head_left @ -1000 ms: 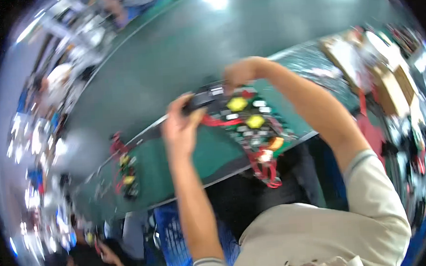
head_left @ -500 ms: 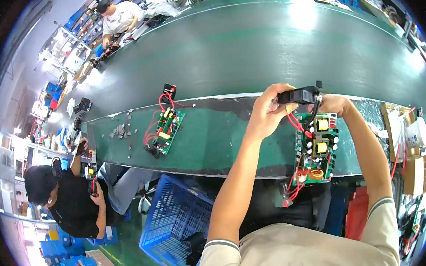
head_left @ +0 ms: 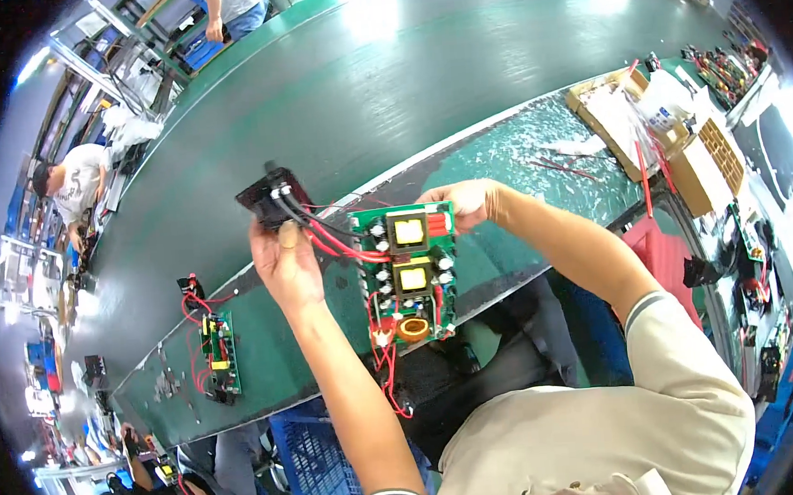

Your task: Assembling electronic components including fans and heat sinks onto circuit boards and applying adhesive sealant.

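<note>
Half a second ago the green rectangular circuit board with two yellow-topped transformers (head_left: 407,274) sat towards the right of the view with both hands meeting above it; now it sits near the centre and the hands are spread apart, one at each of its upper corners. The left hand (head_left: 286,265) is curled, its thumb and fingers pinching the small black plastic connector block (head_left: 269,197), which sits just up and left of the board and is joined to it by the bundle of red and black wires (head_left: 328,236). The right hand (head_left: 468,202) is closed on the board's upper right corner, though how its fingers lie behind the edge is hard to make out. The board is held above the near edge of the long green workbench strip (head_left: 545,148), its long axis running nearly straight up and down the view, component face turned to the camera, the copper-wound ring coil at the lower end and loose red leads hanging below. Well to the board's left, a second, smaller green circuit board with red wires (head_left: 218,342) lies on the same strip.
</note>
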{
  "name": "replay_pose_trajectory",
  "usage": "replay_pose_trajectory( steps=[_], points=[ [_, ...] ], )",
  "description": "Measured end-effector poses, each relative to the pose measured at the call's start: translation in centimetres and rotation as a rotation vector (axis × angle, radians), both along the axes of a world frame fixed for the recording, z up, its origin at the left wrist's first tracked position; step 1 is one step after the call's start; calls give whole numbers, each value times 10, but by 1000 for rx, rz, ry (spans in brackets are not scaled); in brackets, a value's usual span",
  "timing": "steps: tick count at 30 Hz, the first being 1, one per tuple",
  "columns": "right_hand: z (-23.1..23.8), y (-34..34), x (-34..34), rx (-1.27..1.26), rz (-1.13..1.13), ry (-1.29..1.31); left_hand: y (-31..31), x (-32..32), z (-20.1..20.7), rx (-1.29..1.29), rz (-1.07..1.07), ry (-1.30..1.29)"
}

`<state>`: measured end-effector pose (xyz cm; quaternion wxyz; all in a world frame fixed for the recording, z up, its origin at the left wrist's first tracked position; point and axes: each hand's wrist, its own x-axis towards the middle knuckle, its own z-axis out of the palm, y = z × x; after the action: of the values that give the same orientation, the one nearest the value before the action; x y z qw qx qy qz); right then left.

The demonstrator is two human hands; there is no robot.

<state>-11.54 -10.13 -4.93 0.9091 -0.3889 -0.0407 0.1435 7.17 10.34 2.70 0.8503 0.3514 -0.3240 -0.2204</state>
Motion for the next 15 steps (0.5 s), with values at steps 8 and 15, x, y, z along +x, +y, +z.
replay_pose_trajectory(
  steps=[8, 15],
  points=[
    [29, 20, 9, -262, -392, 125, 4, 23, -5, 17, -23, -12],
    [38, -6, 21, -843, -733, 193, -2, 34, -10, 84, -8, 30]
  ],
)
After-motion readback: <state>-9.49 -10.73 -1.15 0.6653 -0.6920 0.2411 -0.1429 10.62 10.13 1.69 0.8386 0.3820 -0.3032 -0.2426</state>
